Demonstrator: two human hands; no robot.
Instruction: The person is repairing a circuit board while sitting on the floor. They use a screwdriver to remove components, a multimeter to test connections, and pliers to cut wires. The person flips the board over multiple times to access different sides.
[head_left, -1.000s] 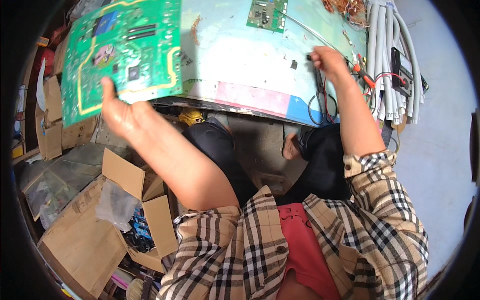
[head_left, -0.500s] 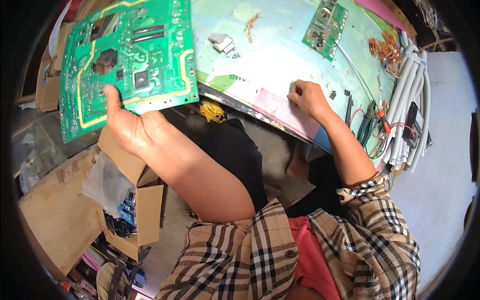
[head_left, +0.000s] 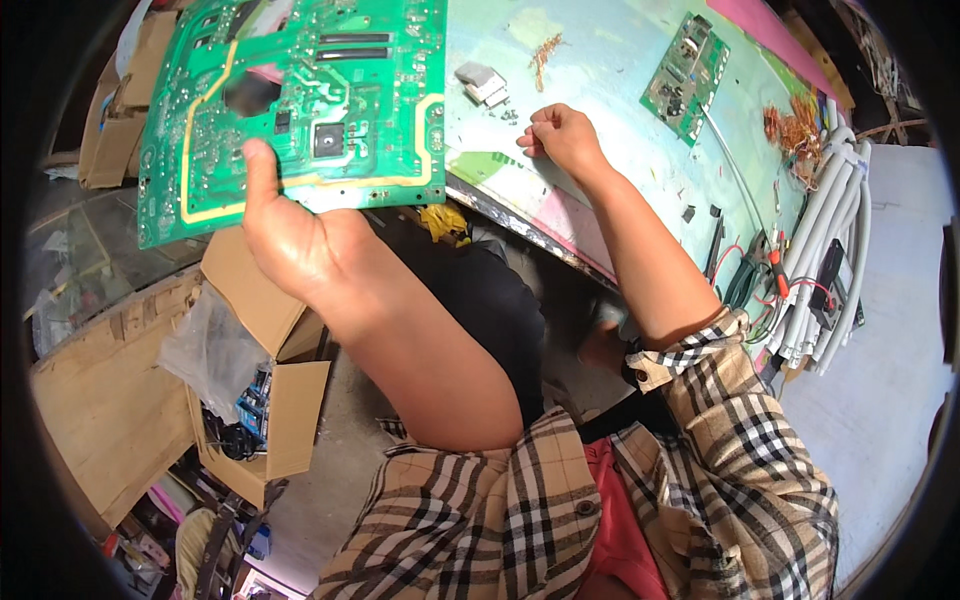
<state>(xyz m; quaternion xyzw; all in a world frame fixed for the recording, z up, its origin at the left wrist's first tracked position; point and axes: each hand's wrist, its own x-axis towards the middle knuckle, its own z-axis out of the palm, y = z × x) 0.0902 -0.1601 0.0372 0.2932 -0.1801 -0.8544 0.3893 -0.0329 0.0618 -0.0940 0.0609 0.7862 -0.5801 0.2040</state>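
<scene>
My left hand (head_left: pixel 293 240) grips a large green circuit board (head_left: pixel 370 110) by its lower edge, thumb on the face and the other fingers hidden behind it. The board is raised at the upper left, with a yellow band round it and openings cut through. My right hand (head_left: pixel 565 145) is over the table (head_left: pixel 610 60) with its fingers curled together; what they hold, if anything, is too small to make out. Close by are small dark crumbs (head_left: pixel 511 117) and a grey metal block (head_left: pixel 483 84). Farther right lies a smaller circuit board (head_left: pixel 686 78) crowded with parts.
Copper wire scraps (head_left: pixel 795 135) lie at the table's right, beside a bundle of grey tubes (head_left: pixel 822 255). Pliers (head_left: pixel 745 272) and a red-and-black probe (head_left: pixel 777 270) are near them. At lower left stands an open cardboard box (head_left: pixel 298 415) under a clear plastic bag (head_left: pixel 212 345).
My right hand has moved left and farther over the table, towards the metal block and crumbs. The board in my left hand has shifted slightly up and right in the picture. The view has moved too.
</scene>
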